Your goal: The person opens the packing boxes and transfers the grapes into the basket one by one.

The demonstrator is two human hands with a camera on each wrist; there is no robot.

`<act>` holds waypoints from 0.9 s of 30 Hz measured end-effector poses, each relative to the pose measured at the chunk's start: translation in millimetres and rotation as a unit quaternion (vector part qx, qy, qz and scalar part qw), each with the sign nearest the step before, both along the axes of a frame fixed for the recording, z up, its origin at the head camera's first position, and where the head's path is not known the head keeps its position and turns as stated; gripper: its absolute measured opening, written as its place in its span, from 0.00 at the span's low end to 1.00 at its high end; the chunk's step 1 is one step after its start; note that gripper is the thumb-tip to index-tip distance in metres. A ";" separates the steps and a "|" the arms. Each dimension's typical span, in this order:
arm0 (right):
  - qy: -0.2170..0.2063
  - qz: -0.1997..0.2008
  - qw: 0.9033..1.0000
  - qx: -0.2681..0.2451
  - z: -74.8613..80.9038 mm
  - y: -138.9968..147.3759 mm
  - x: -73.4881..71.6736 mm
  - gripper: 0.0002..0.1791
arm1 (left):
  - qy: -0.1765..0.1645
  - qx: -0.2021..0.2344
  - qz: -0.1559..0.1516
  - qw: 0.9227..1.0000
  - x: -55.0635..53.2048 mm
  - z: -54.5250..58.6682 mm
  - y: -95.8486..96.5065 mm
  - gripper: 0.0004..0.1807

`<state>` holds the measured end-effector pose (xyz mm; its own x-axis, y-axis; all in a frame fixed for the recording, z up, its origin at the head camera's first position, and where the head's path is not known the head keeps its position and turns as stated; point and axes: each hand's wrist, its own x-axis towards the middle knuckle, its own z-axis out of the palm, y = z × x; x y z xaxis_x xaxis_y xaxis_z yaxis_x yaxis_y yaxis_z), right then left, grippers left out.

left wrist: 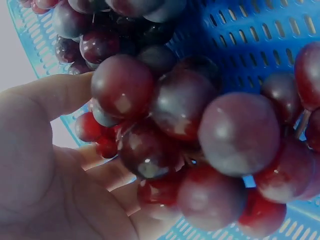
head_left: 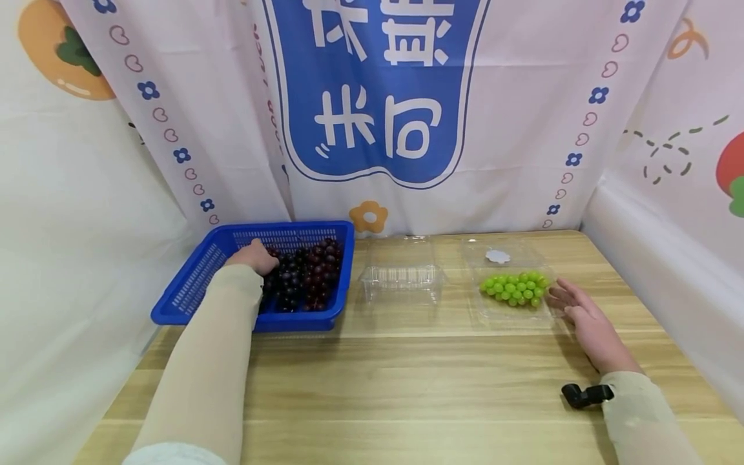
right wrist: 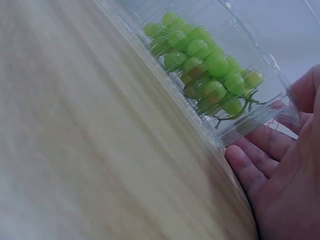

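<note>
My left hand [head_left: 252, 257] reaches into the blue plastic basket [head_left: 308, 321] at the left of the table. In the left wrist view it holds a bunch of dark red grapes [left wrist: 239, 134], thumb along one side and fingers curled underneath. More dark grapes [head_left: 316, 271] lie in the basket beside it. On the right, my right hand [head_left: 593, 329] holds the side edge of an open clear plastic box [head_left: 485, 316], its thumb at the rim and fingertips against the outer wall. A bunch of green grapes [right wrist: 200, 60] with a short stem lies in that box.
Between the basket and the grape box stands another clear plastic box [head_left: 401, 278] with its lid raised. Both boxes rest toward the back of the wooden table [head_left: 395, 394]. A printed white curtain [head_left: 511, 129] hangs right behind the table.
</note>
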<state>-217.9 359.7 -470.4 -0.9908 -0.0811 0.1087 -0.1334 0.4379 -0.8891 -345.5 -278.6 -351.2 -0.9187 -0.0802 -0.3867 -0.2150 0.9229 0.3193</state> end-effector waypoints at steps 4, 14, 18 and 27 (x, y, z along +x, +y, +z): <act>0.002 -0.001 1.000 0.004 -0.7 -0.1 0.8 0.31 | 0.000 -0.002 -0.002 1.000 -0.4 3.3 0.7 0.45; 0.000 0.004 1.000 -0.002 0.2 1.0 1.5 0.31 | 0.044 -0.044 -0.046 0.997 -8.8 13.4 15.5 0.41; 0.000 0.001 1.000 0.005 -0.1 1.0 1.8 0.31 | 0.066 -0.060 -0.074 0.993 -10.7 22.4 35.9 0.39; 0.003 -0.002 1.000 0.013 -1.1 1.6 0.4 0.31 | 0.155 -0.065 -0.177 0.970 0.4 47.4 125.6 0.34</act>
